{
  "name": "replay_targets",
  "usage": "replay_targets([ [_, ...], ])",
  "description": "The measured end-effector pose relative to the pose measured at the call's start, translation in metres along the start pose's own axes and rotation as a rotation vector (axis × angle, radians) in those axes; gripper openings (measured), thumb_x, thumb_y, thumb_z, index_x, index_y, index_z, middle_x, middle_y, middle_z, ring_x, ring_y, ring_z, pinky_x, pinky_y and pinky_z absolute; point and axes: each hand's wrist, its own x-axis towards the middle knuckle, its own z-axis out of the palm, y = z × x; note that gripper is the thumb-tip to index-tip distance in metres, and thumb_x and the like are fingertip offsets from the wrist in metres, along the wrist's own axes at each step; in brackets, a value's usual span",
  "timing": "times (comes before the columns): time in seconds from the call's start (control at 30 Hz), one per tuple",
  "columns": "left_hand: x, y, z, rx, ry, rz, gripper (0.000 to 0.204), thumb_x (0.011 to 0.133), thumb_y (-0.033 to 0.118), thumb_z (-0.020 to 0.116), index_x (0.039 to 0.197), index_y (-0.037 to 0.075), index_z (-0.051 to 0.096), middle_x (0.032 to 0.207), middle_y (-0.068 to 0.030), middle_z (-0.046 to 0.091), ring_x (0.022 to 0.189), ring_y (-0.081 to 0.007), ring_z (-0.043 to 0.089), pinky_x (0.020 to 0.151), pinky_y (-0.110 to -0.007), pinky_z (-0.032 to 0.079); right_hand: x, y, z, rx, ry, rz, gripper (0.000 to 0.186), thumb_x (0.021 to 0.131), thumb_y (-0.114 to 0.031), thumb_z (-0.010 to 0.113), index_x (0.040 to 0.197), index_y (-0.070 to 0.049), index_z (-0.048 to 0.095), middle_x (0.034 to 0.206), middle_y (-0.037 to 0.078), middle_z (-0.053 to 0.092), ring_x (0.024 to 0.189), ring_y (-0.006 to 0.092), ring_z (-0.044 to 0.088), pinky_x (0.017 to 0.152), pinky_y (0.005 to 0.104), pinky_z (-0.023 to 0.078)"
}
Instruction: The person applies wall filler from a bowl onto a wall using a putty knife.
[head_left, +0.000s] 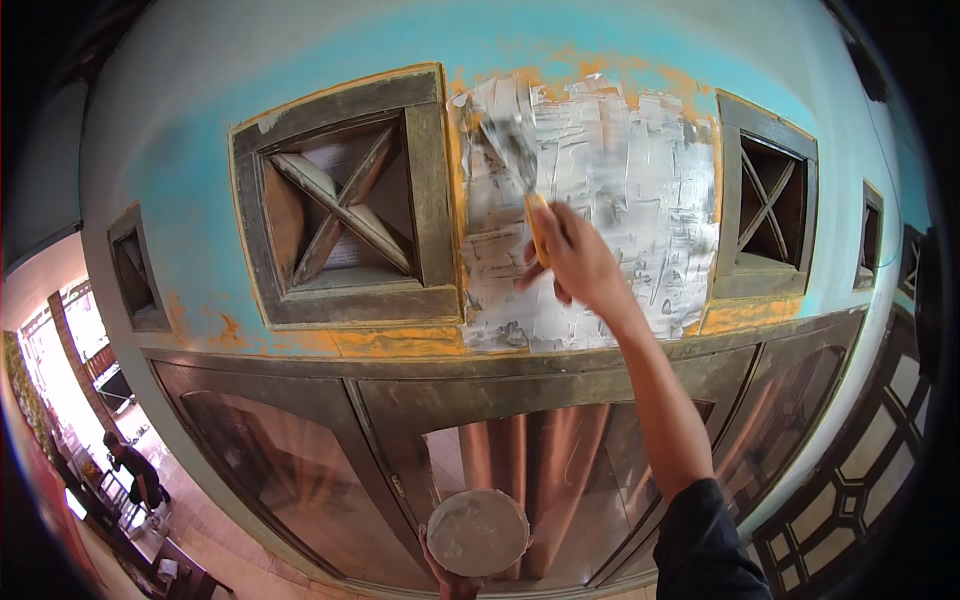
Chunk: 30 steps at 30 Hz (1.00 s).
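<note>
My right hand [575,258] is raised to the wall and grips a putty knife [540,225] by its yellow-orange handle. The knife's blade, blurred by motion, lies over the upper left of a patch of whitish-grey putty [630,190] with ridged strokes. Low in front of me, my left hand [447,578] holds a round container [525,520] from below and from its left side. Grey putty [475,535] shows inside it. Part of that hand is hidden beneath the container.
Wooden vent frames with crossed bars stand left [340,205] and right [768,200] of the patch. Bare orange areas border the turquoise paint [195,200]. Below are glazed wooden panels [290,440] with curtains behind. Another person [140,470] bends near a table at far left.
</note>
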Motion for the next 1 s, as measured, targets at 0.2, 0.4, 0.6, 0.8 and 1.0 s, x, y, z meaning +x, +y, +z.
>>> replay_targets([
  [0.2, 0.017, -0.025, -0.044, 0.197, -0.012, 0.372, 0.065, 0.087, 0.061, 0.045, 0.133, 0.015, 0.048, 0.136, -0.0113, 0.047, 0.121, -0.0323, 0.046, 0.098, -0.051, 0.045, -0.007, 0.007, 0.008, 0.016, 0.040, -0.192, 0.040, 0.101, -0.035, 0.038, 0.098, 0.005, 0.047, 0.069, 0.015, 0.062, 0.057, 0.0237, 0.066, 0.045, 0.0316, 0.048],
  [0.4, 0.001, -0.013, 0.015, 0.154, 0.079, 0.108, 0.068, 0.085, 0.067, 0.040, 0.129, 0.016, 0.050, 0.132, -0.0115, 0.050, 0.116, -0.0335, 0.050, 0.093, -0.052, 0.046, 0.025, -0.026, -0.011, -0.144, 0.060, -0.095, 0.039, 0.100, -0.033, 0.040, 0.092, 0.006, 0.044, 0.066, 0.017, 0.062, 0.054, 0.0263, 0.066, 0.049, 0.0341, 0.051],
  [0.6, -0.014, 0.019, 0.051, 0.009, 0.035, -0.134, 0.071, 0.084, 0.068, 0.041, 0.123, 0.011, 0.055, 0.121, -0.0117, 0.058, 0.105, -0.0329, 0.056, 0.085, -0.049, 0.050, -0.048, 0.023, 0.001, -0.093, -0.140, -0.024, 0.034, 0.102, -0.030, 0.037, 0.093, 0.003, 0.040, 0.066, 0.017, 0.061, 0.052, 0.0276, 0.065, 0.048, 0.0369, 0.050],
  [0.8, -0.017, 0.012, 0.081, -0.375, 0.098, -0.286, 0.069, 0.085, 0.067, 0.041, 0.123, 0.012, 0.055, 0.120, -0.0103, 0.058, 0.105, -0.0323, 0.056, 0.087, -0.050, 0.049, 0.020, -0.019, -0.015, -0.219, -0.045, -0.221, 0.033, 0.100, -0.027, 0.040, 0.093, 0.005, 0.041, 0.063, 0.018, 0.060, 0.053, 0.0278, 0.066, 0.046, 0.0359, 0.049],
  [1.0, -0.011, 0.005, 0.042, -0.223, 0.023, -0.118, 0.066, 0.087, 0.066, 0.042, 0.125, 0.013, 0.055, 0.125, -0.0104, 0.055, 0.113, -0.0310, 0.051, 0.096, -0.050, 0.046, -0.009, 0.013, -0.005, -0.245, -0.142, -0.130, 0.028, 0.099, -0.024, 0.042, 0.091, 0.003, 0.040, 0.062, 0.018, 0.061, 0.054, 0.0290, 0.066, 0.046, 0.0388, 0.050],
])
